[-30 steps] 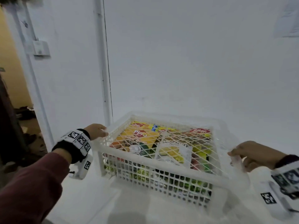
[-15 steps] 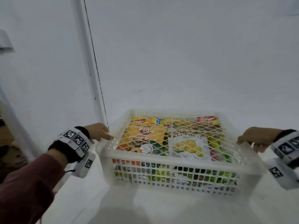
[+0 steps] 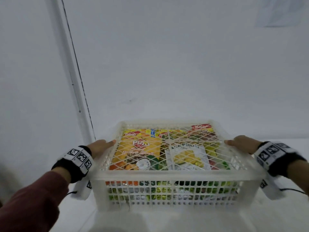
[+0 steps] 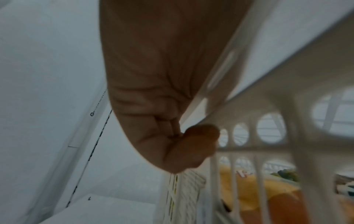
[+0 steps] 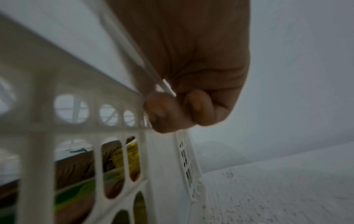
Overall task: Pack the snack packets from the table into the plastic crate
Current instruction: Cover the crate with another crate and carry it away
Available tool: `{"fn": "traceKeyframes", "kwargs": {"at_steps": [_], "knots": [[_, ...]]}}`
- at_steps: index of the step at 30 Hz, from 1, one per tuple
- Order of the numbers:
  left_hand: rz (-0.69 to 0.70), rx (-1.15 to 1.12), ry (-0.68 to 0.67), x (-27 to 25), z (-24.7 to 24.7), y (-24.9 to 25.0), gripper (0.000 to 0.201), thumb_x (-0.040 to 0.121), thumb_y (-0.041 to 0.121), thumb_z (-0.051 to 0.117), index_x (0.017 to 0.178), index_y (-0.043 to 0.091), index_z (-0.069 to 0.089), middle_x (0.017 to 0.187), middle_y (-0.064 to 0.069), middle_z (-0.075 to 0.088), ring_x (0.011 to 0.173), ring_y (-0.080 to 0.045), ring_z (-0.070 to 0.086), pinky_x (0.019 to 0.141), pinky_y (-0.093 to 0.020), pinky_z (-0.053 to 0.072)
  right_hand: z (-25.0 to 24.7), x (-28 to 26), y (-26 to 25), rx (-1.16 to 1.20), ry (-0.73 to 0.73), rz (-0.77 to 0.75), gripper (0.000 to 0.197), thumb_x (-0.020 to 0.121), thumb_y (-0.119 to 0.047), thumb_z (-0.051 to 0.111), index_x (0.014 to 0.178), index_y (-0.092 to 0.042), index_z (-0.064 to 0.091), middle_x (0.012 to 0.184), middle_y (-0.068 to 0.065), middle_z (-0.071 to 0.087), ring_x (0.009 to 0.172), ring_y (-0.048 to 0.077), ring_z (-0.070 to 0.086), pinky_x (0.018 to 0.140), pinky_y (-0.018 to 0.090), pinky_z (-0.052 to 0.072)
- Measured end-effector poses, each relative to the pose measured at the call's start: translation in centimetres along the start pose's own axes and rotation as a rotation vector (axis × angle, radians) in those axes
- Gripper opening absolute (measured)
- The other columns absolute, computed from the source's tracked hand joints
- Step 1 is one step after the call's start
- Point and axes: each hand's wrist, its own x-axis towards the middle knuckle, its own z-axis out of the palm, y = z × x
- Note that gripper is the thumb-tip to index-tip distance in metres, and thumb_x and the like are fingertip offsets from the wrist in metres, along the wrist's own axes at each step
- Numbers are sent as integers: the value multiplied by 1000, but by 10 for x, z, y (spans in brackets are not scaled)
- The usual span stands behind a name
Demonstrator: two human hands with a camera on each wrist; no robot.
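The plastic crate [image 3: 170, 174], filled with snack packets [image 3: 138, 153] under a lattice lid, is gripped between both hands: left hand [image 3: 100, 146] and right hand [image 3: 240, 143] are curled round its rims.

A maroon sleeve [image 3: 28, 198] was worn on the left arm. Black wristbands [image 3: 73, 163] printed with white square-coded tags were worn on both wrists; a white camera block [image 3: 271, 188] with a thin black cable was strapped beneath each.

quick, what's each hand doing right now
Left hand: grips the left rim of the crate, fingers curled under it.
Right hand: grips the right rim the same way.
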Motion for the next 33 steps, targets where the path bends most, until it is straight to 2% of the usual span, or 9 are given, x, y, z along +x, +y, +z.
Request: {"fn": "traceKeyframes", "kwargs": {"at_steps": [2,3,13,15,16,17,19,28,33], "knots": [[13,12,33,5,1,-3,50,99,44,26,68,9,43,72,-6,47,64,-18,44,65,-21,36,1,0,0,-24,15,-8,55,97,-41,36,50,-14,23,51,3,25,46,12,26,50,20,23],[25,2,44,6,1,-4,49,98,44,28,61,13,34,63,-3,38,56,-15,36,59,-20,31,1,0,-1,-26,16,-9,56,97,-41,37,50,-14,23,50,2,24,45,12,25,49,20,22],[107,-63,-34,15,0,-12,49,90,48,43,66,5,43,63,-8,45,57,-17,42,71,-29,41,3,2,3,-20,39,-23,60,93,-49,41,47,-15,23,47,2,24,44,13,24,49,20,21],[150,-65,-46,18,-2,-16,73,64,77,52,70,5,46,64,-10,46,57,-18,42,70,-32,45,1,2,3,-34,28,-59,74,71,-83,33,45,-15,24,44,0,25,42,12,26,48,19,22],[174,-67,-46,22,-2,-19,88,40,91,52,67,7,45,61,-9,44,55,-17,40,64,-31,43,1,6,6,-39,30,-95,85,44,-100,21,43,-15,23,42,-2,25,41,11,26,48,19,23],[195,-62,-49,24,-2,-20,96,21,96,48,63,10,41,57,-7,40,52,-16,37,59,-28,39,2,11,9,-67,26,-125,93,18,-103,8,43,-15,22,41,-3,24,40,10,24,48,19,23],[229,-45,-58,23,-2,-20,98,6,98,42,57,15,34,54,-4,33,49,-14,31,55,-24,32,5,17,13,-136,8,-151,100,-2,-99,-5,46,-16,21,43,-2,21,41,11,21,48,20,20],[362,-127,-56,16,0,-29,88,18,96,51,48,15,32,48,-3,31,45,-11,27,51,-22,30,9,-14,16,-172,49,-141,101,-1,-98,-13,48,-15,19,48,0,18,42,11,18,47,21,19],[456,-34,-30,0,7,-15,90,20,100,38,49,16,29,48,0,30,45,-13,27,52,-21,28,14,-53,34,-149,124,-99,102,0,-97,-14,47,-14,22,48,0,22,42,11,23,47,18,22]]}}
